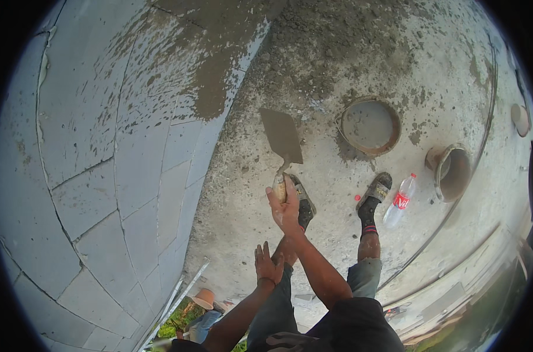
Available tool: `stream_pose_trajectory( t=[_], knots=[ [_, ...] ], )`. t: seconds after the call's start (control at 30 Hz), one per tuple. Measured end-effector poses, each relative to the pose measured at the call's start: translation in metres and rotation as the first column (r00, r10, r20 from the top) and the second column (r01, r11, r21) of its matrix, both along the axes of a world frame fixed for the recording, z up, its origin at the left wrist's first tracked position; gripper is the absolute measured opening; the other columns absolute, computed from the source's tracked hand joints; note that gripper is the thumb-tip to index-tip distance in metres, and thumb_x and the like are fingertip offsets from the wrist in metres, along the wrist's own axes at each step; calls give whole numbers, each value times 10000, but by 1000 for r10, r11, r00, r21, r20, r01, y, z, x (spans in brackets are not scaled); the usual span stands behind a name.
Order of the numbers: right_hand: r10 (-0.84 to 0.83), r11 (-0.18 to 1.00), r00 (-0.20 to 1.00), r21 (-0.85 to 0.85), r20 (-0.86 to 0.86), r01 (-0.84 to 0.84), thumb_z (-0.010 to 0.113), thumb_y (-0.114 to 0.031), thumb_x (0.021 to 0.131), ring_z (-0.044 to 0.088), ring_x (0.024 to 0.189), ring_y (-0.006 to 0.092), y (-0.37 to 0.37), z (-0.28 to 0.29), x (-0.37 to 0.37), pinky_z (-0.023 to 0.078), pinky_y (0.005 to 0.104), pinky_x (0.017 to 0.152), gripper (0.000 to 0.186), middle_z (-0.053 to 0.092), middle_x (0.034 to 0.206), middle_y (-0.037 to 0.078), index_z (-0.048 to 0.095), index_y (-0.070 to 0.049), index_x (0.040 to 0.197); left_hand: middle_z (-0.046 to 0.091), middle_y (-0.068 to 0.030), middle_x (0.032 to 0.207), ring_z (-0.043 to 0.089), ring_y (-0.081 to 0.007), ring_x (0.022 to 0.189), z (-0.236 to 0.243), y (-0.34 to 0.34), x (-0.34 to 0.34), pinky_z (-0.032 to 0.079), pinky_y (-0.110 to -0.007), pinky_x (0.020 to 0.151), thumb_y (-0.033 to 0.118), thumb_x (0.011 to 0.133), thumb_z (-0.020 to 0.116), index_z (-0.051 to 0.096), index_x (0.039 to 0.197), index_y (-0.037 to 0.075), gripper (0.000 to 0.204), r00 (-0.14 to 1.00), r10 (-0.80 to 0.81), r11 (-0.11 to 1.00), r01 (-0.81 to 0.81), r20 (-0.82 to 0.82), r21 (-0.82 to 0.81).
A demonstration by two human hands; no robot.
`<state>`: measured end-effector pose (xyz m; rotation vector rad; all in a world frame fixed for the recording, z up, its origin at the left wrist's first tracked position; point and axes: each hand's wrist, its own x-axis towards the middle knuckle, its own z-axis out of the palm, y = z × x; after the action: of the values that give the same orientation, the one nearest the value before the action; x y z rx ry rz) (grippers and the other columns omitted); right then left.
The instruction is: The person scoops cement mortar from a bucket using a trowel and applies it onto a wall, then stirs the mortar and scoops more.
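Note:
My right hand point(283, 202) grips the wooden handle of a trowel point(281, 132), whose flat blade is held over the grey concrete floor. My left hand point(266, 267) has its fingers apart and holds nothing, lower down beside my leg. To the left rises a wall of grey blocks point(137, 234) with rough joints, its upper part spattered with wet grey mortar point(210, 82). Right of the trowel stands a round bucket point(371, 151) containing grey, watery slurry.
A second bucket point(435, 158) stands farther right, near a plastic bottle point(400, 208) with a red label and a loose red cap. A long cable point(483, 141) crosses the floor. Below left, another person in a hat point(204, 298) is beside metal poles point(178, 299).

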<state>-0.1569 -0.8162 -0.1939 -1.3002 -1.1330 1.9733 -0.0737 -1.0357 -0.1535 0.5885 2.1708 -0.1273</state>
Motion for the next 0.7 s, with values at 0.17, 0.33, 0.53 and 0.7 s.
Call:
stream_pose_trajectory(
  t=[0.17, 0.33, 0.53, 0.7],
  knots=[
    [55, 952, 607, 142, 793, -271, 588, -373, 947, 683, 905, 372, 136, -93, 181, 523, 410, 808, 559, 675, 982, 275, 500, -17, 1368, 276, -330, 1487, 247, -485, 1398, 26, 17, 16, 274, -531, 1136, 406, 911, 567, 291, 1475, 11, 742, 978, 207, 978, -206, 15, -20],
    [-102, 891, 567, 329, 817, -314, 554, -407, 945, 659, 889, 444, 231, -188, 238, 514, 479, 758, 526, 662, 964, 300, 554, -15, 1297, 302, -336, 1471, 265, -485, 1390, 20, 20, 43, 283, -529, 1129, 344, 916, 579, 293, 1466, -13, 715, 978, 206, 978, -207, 29, 38],
    [138, 990, 880, -64, 454, -122, 592, -420, 939, 569, 512, 214, 226, -212, 211, 466, 350, 482, 442, 583, 665, 102, 604, -36, 1158, 331, -332, 1456, 293, -475, 1381, 27, 16, 53, 283, -521, 1125, 335, 927, 563, 298, 1466, -14, 696, 961, 277, 957, -275, -15, 89],
    [51, 895, 994, -446, 101, -1, 627, -411, 935, 482, 443, 88, 216, -150, 236, 386, 247, 396, 405, 510, 637, -9, 589, -97, 1189, 326, -327, 1460, 288, -477, 1381, 43, 28, 53, 274, -521, 1128, 336, 938, 548, 289, 1470, -12, 687, 961, 271, 956, -263, -47, 127]
  ],
)
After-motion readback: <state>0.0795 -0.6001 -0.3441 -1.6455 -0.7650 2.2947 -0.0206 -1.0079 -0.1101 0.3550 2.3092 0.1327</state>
